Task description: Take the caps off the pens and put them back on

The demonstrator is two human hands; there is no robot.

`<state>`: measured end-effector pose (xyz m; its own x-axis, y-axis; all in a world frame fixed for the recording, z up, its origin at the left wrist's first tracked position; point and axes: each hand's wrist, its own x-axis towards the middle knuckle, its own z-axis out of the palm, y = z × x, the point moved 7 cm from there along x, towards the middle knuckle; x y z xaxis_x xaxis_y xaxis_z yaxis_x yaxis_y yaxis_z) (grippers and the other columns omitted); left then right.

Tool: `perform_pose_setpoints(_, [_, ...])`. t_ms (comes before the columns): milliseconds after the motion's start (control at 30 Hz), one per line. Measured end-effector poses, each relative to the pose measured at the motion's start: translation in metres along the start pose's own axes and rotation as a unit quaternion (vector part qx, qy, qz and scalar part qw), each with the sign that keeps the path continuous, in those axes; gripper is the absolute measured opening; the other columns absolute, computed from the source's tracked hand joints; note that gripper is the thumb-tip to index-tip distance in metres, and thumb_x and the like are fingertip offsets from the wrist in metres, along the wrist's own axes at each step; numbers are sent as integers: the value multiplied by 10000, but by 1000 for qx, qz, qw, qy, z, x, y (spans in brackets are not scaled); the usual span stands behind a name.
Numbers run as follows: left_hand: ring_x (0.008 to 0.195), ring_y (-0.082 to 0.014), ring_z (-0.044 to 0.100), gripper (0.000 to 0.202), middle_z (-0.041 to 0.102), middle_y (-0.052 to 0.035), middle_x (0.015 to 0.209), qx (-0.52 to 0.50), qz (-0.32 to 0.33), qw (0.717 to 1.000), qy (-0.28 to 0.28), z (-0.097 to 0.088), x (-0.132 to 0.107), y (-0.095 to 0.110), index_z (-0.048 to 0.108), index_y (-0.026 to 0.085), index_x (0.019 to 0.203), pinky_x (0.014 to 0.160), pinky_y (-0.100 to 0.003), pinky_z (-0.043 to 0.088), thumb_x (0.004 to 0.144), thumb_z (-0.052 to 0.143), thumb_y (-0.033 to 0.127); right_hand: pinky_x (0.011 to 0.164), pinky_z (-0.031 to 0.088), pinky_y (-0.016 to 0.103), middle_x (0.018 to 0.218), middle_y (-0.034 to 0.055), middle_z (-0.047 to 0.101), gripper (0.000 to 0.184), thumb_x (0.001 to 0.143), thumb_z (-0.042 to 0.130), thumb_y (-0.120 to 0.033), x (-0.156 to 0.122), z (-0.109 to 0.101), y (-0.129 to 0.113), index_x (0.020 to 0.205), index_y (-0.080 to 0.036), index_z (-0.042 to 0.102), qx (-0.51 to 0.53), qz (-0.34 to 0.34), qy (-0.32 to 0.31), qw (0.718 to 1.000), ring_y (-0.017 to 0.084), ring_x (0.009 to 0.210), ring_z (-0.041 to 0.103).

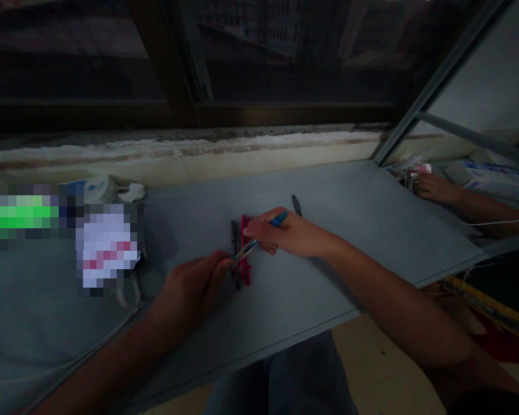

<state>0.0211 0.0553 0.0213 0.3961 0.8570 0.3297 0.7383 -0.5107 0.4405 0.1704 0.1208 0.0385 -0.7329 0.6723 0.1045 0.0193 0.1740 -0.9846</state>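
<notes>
A blue pen [251,245] with a clear barrel slants between both hands above the desk. My right hand [288,233] is closed on its upper part, with the blue end sticking out over the fingers. At the pen's lower end, my left hand [194,279] pinches with thumb and fingers; the tip is hidden there. Red pens [247,276] lie beneath the blue one, partly covered by my right hand. Just left of them rests a black pen [233,231], partly hidden by the left fingers. Another black pen [296,204] lies beyond my right wrist.
The grey desk [328,190] runs along a window ledge [285,153]. To the left are a white device [99,189], a blurred white item [108,248] and a cable [132,291]. A metal post [393,141] stands right, near another person's hand [435,187].
</notes>
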Motion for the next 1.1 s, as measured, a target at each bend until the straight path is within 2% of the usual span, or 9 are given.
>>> perform_pose_setpoints(133, [431, -109, 545, 439, 626, 41, 578, -26, -20, 999, 2, -4, 4, -8, 702, 209, 891, 497, -215, 425, 1087, 365, 413, 602, 437, 218, 746, -39, 621, 331, 822, 819, -414, -3, -16, -6, 884, -189, 585, -7, 13, -21, 1000, 93, 643, 551])
perform_pose_setpoints(300, [517, -135, 626, 427, 679, 15, 634, -29, -36, 999, -19, -6, 9, -7, 703, 205, 879, 524, -220, 436, 1060, 379, 417, 604, 417, 232, 649, -20, 586, 412, 984, 594, -511, -3, -34, 0, 749, -172, 593, -133, 31, 31, 990, 96, 607, 535])
perform_pose_setpoints(367, [498, -135, 606, 427, 669, 22, 617, -22, -52, 998, -22, -6, 9, -9, 709, 209, 900, 519, -222, 430, 1054, 374, 425, 650, 441, 227, 786, -4, 662, 262, 892, 730, -405, -3, -36, -2, 860, -168, 624, -136, 3, 30, 990, 104, 695, 583])
perform_pose_setpoints(433, [457, -127, 560, 434, 647, 31, 592, -18, -65, 998, -18, -7, 8, -11, 716, 206, 913, 512, -222, 422, 1056, 371, 429, 702, 472, 235, 955, 16, 698, 307, 793, 815, -324, -2, -39, -4, 987, -177, 626, -120, -20, 39, 992, 118, 787, 614])
perform_pose_setpoints(600, [443, -120, 529, 438, 638, 27, 591, -18, -73, 997, -7, -7, 7, -18, 727, 185, 905, 511, -227, 399, 1055, 397, 429, 670, 458, 266, 722, 8, 610, 323, 982, 563, -428, -4, -47, -1, 804, -164, 616, -157, 21, 51, 986, 126, 670, 558])
perform_pose_setpoints(667, [424, -119, 502, 451, 619, 32, 571, -19, -77, 997, -5, -6, 8, -19, 736, 179, 906, 503, -231, 386, 1051, 394, 433, 710, 483, 261, 893, 26, 662, 196, 880, 697, -330, -5, -46, -6, 942, -167, 606, -144, -7, 38, 989, 128, 755, 594])
perform_pose_setpoints(733, [411, -118, 485, 460, 591, 39, 547, -21, -86, 996, -2, -7, 9, -19, 742, 175, 910, 493, -232, 370, 1048, 392, 440, 731, 497, 250, 1090, 47, 670, 374, 784, 786, -260, -6, -49, -9, 1080, -187, 568, -123, -32, 49, 991, 123, 824, 611])
perform_pose_setpoints(933, [405, -114, 478, 443, 555, 51, 517, -25, -90, 996, -7, -4, 9, -21, 748, 174, 924, 476, -227, 342, 1044, 402, 423, 619, 427, 240, 680, -8, 611, 322, 928, 701, -446, -1, -55, 4, 813, -158, 614, -118, 0, 65, 991, 104, 625, 539])
perform_pose_setpoints(1100, [414, -111, 476, 435, 548, 55, 522, -37, -73, 997, -8, -6, 10, -17, 745, 168, 947, 470, -221, 347, 1039, 412, 431, 613, 458, 223, 728, -30, 627, 295, 812, 830, -321, -3, -66, -8, 988, -160, 658, -27, -59, 129, 990, 87, 627, 557])
